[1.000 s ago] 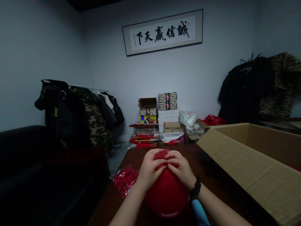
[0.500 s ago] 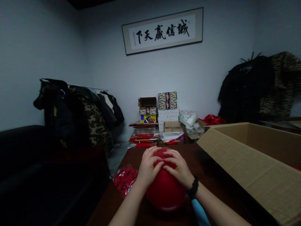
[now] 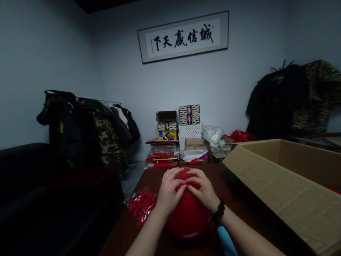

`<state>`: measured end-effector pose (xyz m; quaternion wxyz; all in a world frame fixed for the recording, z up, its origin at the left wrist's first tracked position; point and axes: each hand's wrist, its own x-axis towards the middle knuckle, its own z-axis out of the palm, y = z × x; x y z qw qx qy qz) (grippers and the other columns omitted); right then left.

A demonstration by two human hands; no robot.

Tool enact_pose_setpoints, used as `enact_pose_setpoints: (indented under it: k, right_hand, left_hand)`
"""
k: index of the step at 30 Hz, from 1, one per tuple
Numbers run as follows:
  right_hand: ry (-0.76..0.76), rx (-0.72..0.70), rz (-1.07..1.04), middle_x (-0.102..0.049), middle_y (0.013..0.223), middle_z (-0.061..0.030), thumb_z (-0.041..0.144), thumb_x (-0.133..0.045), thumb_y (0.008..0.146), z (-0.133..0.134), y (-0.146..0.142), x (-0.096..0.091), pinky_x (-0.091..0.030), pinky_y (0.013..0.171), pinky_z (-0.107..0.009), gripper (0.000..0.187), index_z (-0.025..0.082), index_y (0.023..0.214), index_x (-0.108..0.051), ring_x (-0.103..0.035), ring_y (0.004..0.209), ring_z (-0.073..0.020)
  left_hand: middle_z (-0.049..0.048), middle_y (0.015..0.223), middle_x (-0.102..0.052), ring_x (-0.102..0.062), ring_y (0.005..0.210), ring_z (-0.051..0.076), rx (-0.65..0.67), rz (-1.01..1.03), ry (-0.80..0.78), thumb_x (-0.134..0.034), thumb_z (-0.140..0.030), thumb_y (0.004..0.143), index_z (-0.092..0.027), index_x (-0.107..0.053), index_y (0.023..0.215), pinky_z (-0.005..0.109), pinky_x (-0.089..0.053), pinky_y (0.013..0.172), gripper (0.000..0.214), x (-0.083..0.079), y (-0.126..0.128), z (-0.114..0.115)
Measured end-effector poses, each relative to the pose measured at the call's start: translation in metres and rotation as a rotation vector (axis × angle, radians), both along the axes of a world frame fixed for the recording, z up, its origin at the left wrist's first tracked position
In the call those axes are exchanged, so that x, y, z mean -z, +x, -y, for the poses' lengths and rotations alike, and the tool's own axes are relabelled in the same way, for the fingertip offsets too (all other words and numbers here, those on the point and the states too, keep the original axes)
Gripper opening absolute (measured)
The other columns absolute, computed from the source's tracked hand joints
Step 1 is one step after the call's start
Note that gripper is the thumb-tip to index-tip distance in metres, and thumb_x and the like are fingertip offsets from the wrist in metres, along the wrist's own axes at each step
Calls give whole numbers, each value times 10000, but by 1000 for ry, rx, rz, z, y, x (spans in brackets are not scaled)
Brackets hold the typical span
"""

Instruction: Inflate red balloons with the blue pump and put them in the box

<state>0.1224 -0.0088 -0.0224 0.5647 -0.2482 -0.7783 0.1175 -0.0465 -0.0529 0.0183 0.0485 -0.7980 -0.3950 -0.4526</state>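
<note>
A round red balloon [image 3: 188, 218] rests on the dark wooden table [image 3: 234, 192] in front of me. My left hand [image 3: 168, 192] lies over its upper left side, fingers curled and pressing on it. My right hand [image 3: 203, 190] covers its upper right side, with fingertips pinched together at the top where the red surface bulges between both hands. A black band sits on my right wrist. A light blue cylinder [image 3: 226, 241] lies under my right forearm.
A large open cardboard box [image 3: 282, 177] fills the right of the table. A clear bag of red items [image 3: 141, 204] lies to the left of the balloon. Stacked boxes [image 3: 181, 131] stand by the far wall, coats hang left and right, and a dark sofa is at left.
The balloon has shrunk slightly in view and both hands have shifted a little on its top, still pressing it. Nothing else has moved.
</note>
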Motion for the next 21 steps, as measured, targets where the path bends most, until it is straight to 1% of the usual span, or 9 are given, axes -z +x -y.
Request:
enact_pose_setpoints:
  k: [2,3,5,9,13,17,21]
  right_hand:
    - [-10,-1,-7,-592,1125,-46,284,-676,744,-1,1,1,-401,974,-453,220,294,963,-653,-490,1126,-218]
    - [-11,-6,-9,-592,1128,-44,298,-685,737,-1,2,1,-400,976,-454,234,299,968,-652,-490,1129,-220]
    - [-10,-20,-12,-605,1101,-36,299,-690,733,-1,2,2,-397,979,-457,195,304,926,-663,-490,1132,-221]
    - [-15,-38,-27,-631,1016,-31,251,-667,748,-1,0,2,-409,965,-448,80,281,822,-662,-500,1120,-219]
    - [-26,-43,-27,-634,1009,-29,220,-653,752,1,-1,0,-407,967,-435,79,272,811,-654,-503,1116,-213]
    - [-27,-47,-12,-635,1012,-21,233,-667,747,2,1,-1,-396,978,-424,108,281,844,-662,-505,1110,-204]
    - [-33,-43,3,-627,1025,-24,238,-668,750,2,1,-1,-395,980,-427,130,288,870,-664,-499,1115,-205]
  left_hand:
    - [61,1210,-600,-481,1165,248,7,28,4,-616,-151,747,-239,-698,801,509,-355,1022,132,-1,-1,-1]
    - [67,1211,-598,-485,1161,253,13,41,0,-619,-155,744,-236,-698,794,507,-374,1006,124,-1,-2,-1]
    - [75,1213,-595,-491,1155,260,29,55,-11,-626,-158,738,-232,-699,791,503,-396,984,116,-2,-2,-2]
    - [73,1231,-580,-484,1165,258,60,49,-39,-634,-141,726,-239,-703,828,487,-396,989,158,-3,-2,-1]
    - [72,1294,-525,-446,1205,253,85,28,-78,-637,-121,715,-256,-688,941,477,-373,1013,268,-3,-1,-1]
    - [61,1287,-520,-437,1212,239,82,20,-88,-623,-114,726,-247,-684,870,460,-352,1027,204,-3,-4,-4]
    - [66,1234,-542,-450,1190,235,62,16,-96,-662,-151,712,-227,-663,806,438,-365,1016,121,-3,-7,-7]
